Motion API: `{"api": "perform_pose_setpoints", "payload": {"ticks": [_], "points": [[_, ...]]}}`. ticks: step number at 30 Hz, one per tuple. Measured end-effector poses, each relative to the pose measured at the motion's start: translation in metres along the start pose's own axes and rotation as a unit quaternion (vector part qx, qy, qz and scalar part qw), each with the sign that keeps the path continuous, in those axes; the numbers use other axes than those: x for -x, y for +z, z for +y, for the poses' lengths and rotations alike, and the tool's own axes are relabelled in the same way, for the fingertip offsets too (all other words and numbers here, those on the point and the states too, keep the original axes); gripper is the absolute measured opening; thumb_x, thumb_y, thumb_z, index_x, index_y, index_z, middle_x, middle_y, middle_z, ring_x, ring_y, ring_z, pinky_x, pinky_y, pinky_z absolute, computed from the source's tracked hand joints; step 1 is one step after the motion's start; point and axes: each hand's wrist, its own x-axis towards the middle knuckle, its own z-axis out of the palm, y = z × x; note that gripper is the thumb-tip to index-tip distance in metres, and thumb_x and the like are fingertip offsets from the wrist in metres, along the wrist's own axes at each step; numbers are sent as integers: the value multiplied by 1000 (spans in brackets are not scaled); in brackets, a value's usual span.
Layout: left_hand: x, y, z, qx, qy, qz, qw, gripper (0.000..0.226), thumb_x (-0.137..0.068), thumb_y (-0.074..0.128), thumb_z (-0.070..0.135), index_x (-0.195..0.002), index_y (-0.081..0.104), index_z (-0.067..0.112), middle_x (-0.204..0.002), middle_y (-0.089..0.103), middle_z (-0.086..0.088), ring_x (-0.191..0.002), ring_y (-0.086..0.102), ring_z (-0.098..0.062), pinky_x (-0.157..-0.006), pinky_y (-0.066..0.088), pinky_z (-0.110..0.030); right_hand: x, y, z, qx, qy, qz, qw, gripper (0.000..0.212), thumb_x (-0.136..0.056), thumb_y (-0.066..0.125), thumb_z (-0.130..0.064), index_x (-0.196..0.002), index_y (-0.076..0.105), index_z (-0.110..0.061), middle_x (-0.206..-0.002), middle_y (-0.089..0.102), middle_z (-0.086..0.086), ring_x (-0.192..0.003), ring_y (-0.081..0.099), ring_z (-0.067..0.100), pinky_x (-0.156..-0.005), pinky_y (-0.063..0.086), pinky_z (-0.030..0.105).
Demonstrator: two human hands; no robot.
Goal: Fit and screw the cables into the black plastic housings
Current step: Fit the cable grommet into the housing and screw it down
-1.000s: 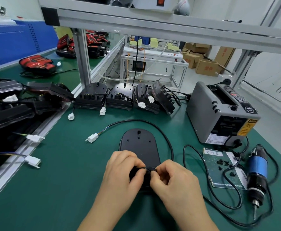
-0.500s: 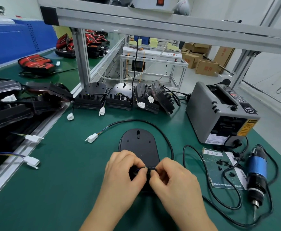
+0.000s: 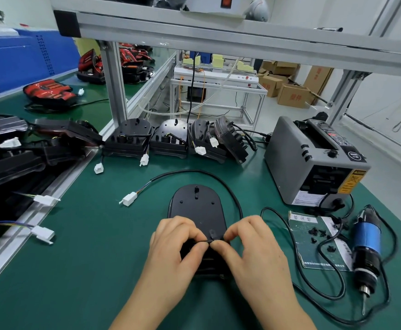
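Observation:
A black plastic housing (image 3: 195, 208) lies flat on the green mat in front of me. Its black cable (image 3: 220, 179) loops round the right side and ends in a white connector (image 3: 129, 199) to the left. My left hand (image 3: 173, 251) and my right hand (image 3: 254, 248) meet at the housing's near end. Thumbs and fingertips of both pinch the thin black cable (image 3: 212, 240) there, pressing it against the housing. The near end of the housing is hidden under my fingers.
A blue electric screwdriver (image 3: 364, 248) lies at the right beside a card with several small black screws (image 3: 318, 234). A grey tape dispenser (image 3: 313, 163) stands behind it. Finished housings (image 3: 171, 141) line the back; more parts (image 3: 16, 153) fill the left.
My hands have spread slightly apart along the cable at the housing's near end, and the right hand's fingers have lifted a little. The housing has not moved.

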Motion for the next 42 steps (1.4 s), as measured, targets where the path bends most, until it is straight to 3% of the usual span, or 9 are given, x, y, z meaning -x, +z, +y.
{"api": "perform_pose_setpoints", "payload": {"ticks": [4,8,13,16,18,21,28,36,42], "points": [[-1,-1,2,0,3,3,1000,5,-78,59,30,-73,59,31,-94,55,16,-101,47,-9,-88,39,-37,-6,-3,1,22,-26,38,999,29,-68,75,-50,-82,65,-27,-92,55,-13,-91,51,14,-75,39,32],[-3,-2,1,-12,9,-2,1000,14,-74,50,46,-73,58,34,-96,56,17,-100,47,-8,-86,39,-32,-9,-4,1,-31,-31,-38,998,23,-75,63,-53,-83,68,-32,-84,55,-27,-100,41,2,-85,28,26],[-7,-5,1,-34,-13,-36,999,24,-73,46,55,-73,64,39,-98,54,22,-105,44,-3,-85,31,-9,-8,-5,2,-74,-28,-40,996,29,-72,57,-56,-82,66,-31,-81,54,-26,-100,38,-2,-90,30,26],[-9,-7,4,-20,-40,-54,998,12,-84,64,38,-73,68,41,-95,55,23,-106,42,-1,-81,29,-5,-8,-4,3,-71,-36,-37,996,31,-71,55,-58,-82,66,-31,-83,58,-24,-100,40,-1,-89,28,26],[-10,-8,7,0,-55,-61,997,22,-84,69,22,-73,69,42,-93,56,23,-106,41,1,-78,28,-2,-7,-4,5,-68,-40,-34,996,31,-71,55,-58,-83,67,-32,-85,61,-21,-100,42,1,-89,26,23],[-10,-8,13,26,-90,-59,994,25,-81,70,18,-68,70,39,-90,58,23,-104,40,4,-76,27,1,-7,-4,7,-67,-43,-35,996,31,-72,56,-58,-84,67,-32,-86,62,-21,-100,42,-1,-90,23,17],[-11,-3,21,48,-131,-36,990,21,-77,72,21,-61,72,35,-87,59,26,-105,36,10,-78,26,0,-9,-6,8,-92,-41,-42,994,23,-74,58,-50,-81,68,-30,-82,60,-23,-97,43,1,-90,37,33],[-11,0,20,43,-156,-34,986,22,-76,73,18,-58,71,29,-88,62,15,-106,35,12,-80,26,0,-11,-8,14,-131,-9,-96,987,25,-75,56,-49,-88,71,-33,-84,57,-31,-105,39,-5,-97,35,33],[-11,-3,20,42,-143,-50,987,10,-76,75,25,-71,72,33,-93,59,17,-112,33,10,-87,27,-7,-14,-9,14,-146,-15,-107,983,11,-79,64,-42,-85,70,-34,-81,57,-30,-103,39,-5,-97,34,35]]}}
